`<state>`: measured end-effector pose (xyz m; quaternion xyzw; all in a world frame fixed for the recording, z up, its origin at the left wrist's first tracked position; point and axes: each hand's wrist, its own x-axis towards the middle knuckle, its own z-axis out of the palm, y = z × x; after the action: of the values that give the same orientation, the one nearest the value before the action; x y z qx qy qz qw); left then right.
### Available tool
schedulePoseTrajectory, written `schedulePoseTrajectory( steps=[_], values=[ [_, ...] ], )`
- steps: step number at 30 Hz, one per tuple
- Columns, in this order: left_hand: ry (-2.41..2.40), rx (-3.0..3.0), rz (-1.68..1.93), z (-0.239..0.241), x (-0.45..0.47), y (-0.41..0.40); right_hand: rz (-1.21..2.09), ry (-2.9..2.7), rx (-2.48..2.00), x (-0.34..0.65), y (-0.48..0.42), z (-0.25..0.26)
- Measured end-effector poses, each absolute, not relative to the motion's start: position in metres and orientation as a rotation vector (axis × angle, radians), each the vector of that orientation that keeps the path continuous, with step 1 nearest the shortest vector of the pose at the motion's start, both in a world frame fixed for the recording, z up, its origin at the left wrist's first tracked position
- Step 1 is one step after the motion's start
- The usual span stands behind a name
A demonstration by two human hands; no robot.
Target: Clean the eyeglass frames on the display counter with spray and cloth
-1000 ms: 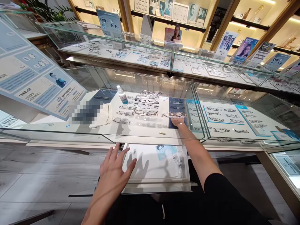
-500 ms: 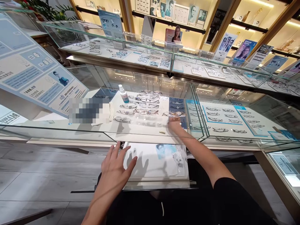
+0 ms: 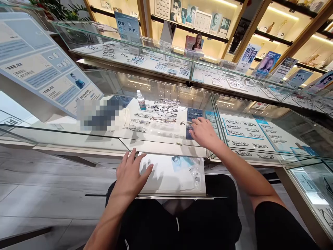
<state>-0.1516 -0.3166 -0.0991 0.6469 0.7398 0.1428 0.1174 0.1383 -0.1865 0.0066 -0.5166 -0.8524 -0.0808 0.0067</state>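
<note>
My left hand (image 3: 133, 175) is open, fingers spread, at the left side of a pulled-out white drawer (image 3: 158, 180). My right hand (image 3: 205, 132) is open at the glass display case (image 3: 161, 141), its fingers loosely bent and the thumb apart. Beside its fingertips lies a pair of eyeglasses (image 3: 185, 123), partly hidden by the hand, on a dark blue card (image 3: 191, 134). I see nothing held in either hand. Several eyeglasses (image 3: 163, 119) lie in rows to the left, near a white spray bottle (image 3: 141, 100).
In the drawer are a picture card (image 3: 178, 163) and a clear plastic bag (image 3: 195, 177). A large blue-and-white sign (image 3: 47, 69) leans at the left beside a blurred-out item (image 3: 101, 114). More eyeglasses (image 3: 235, 126) fill the right case. Another glass counter (image 3: 153, 57) stands behind.
My right hand has lifted back and to the right from the eyeglasses on the blue card, its fingers loosening. The drawer looks slightly less far out. My left hand has barely moved.
</note>
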Motion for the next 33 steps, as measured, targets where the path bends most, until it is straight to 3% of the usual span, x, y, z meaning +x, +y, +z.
schedulePoseTrajectory(
  steps=[6, 11, 19, 23, 29, 33],
  values=[
    [2.126, 1.939, 0.473, -0.095, -0.15, -0.325, -0.262, -2.662, -1.634, 0.15, -0.163, -0.025],
    [2.12, 1.943, 0.465, -0.092, -0.148, -0.328, -0.162, -2.639, -1.583, 0.151, -0.187, -0.01],
    [2.106, 1.975, 0.474, -0.09, -0.148, -0.329, 0.564, -2.932, -1.17, 0.148, -0.282, 0.024],
    [2.095, 1.975, 0.48, -0.091, -0.149, -0.328, 0.716, -3.045, -1.203, 0.147, -0.29, -0.022],
    [2.09, 1.96, 0.466, -0.092, -0.149, -0.327, 0.502, -2.871, -1.849, 0.158, -0.222, -0.118],
    [2.093, 1.944, 0.444, -0.09, -0.149, -0.326, 0.333, -2.712, -2.101, 0.168, -0.176, -0.148]
  ],
)
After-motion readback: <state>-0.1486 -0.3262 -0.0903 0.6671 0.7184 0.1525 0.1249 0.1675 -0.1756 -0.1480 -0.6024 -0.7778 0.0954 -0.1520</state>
